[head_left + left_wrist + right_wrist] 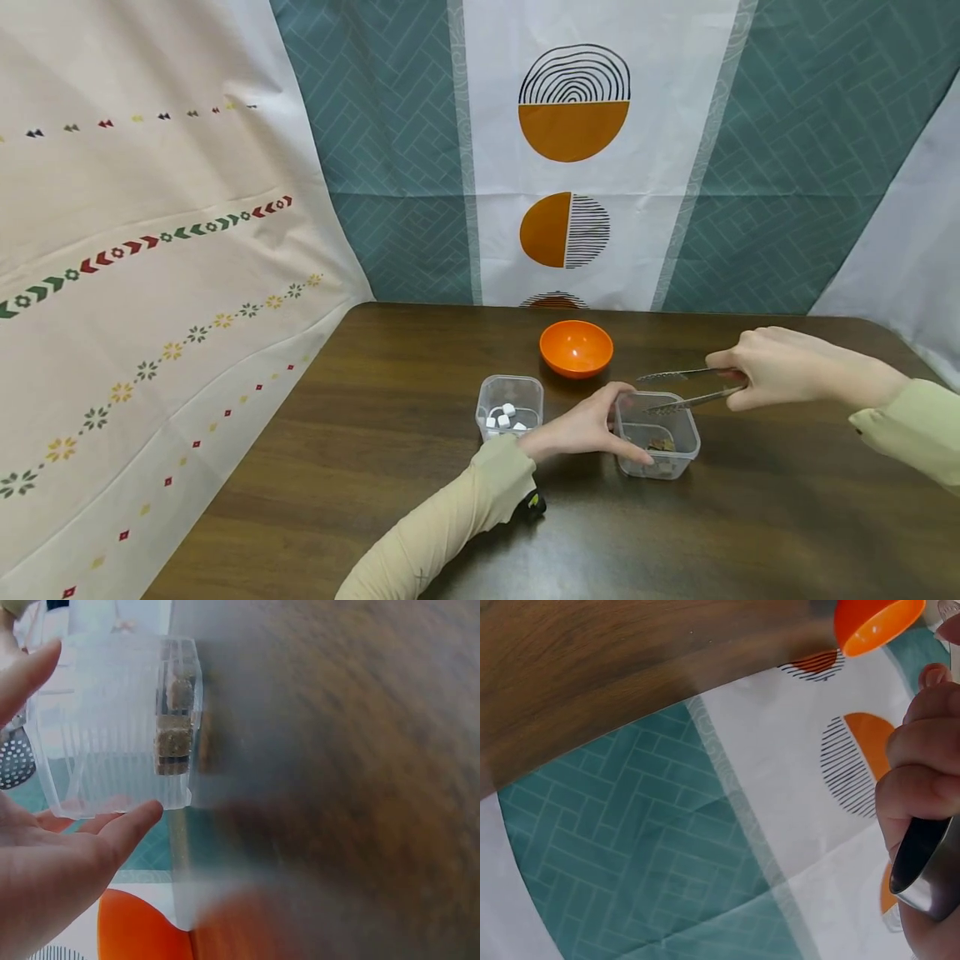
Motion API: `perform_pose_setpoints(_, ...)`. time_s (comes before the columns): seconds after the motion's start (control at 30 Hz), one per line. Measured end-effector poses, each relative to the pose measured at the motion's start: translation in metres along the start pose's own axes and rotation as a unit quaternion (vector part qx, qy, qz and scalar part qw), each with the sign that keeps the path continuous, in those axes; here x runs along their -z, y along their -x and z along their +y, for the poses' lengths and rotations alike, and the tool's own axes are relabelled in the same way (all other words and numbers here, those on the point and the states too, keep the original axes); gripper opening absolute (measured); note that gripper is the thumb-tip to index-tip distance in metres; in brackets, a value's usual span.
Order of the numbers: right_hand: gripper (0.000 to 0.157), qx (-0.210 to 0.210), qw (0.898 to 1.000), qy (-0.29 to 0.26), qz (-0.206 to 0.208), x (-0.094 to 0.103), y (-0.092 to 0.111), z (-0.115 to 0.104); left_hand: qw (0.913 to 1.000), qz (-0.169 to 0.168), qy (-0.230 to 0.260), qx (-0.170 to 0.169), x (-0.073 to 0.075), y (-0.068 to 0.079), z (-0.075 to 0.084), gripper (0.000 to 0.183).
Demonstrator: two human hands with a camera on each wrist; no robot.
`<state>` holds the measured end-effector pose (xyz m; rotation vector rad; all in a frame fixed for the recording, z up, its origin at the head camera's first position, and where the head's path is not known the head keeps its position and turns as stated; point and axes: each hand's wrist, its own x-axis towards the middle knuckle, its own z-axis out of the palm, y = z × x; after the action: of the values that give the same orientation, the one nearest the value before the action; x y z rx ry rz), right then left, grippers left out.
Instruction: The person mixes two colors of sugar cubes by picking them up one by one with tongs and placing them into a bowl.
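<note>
My left hand (577, 429) grips a clear plastic container (648, 469), thumb on the near side and fingers on the far side. Brown cubes (174, 739) lie on its bottom, seen through the wall in the left wrist view. Metal tongs (693, 402) are in my right hand (783, 367), their arms spread and their tips over the container's opening. One perforated tip (16, 761) shows above the container's rim in the left wrist view. The rounded handle end (934, 874) sticks out of the right fist in the right wrist view. Nothing shows between the tips.
Left of the gripped container stands a second clear container (512, 388) with several white cubes (504, 421), partly behind my left forearm. An orange bowl (576, 367) sits behind both, towards the table's far edge. Patterned cloth (397, 167) hangs behind the brown table (360, 450).
</note>
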<state>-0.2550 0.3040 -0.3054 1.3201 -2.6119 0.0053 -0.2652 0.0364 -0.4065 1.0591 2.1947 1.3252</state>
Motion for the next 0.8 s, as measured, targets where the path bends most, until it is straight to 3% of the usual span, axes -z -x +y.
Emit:
perform_pose_setpoints(0.57,0.024,-0.031,0.995,0.005,-0.09,-0.006,-0.006,-0.013,0.9998,0.003,0.017,0.003,0.0,-0.002,-0.005,0.077)
perform_pose_setpoints(0.8,0.023,-0.024,0.995,0.014,-0.1,-0.007,-0.01,-0.013,0.9997,0.005,0.023,0.002,0.001,-0.003,-0.006,0.074)
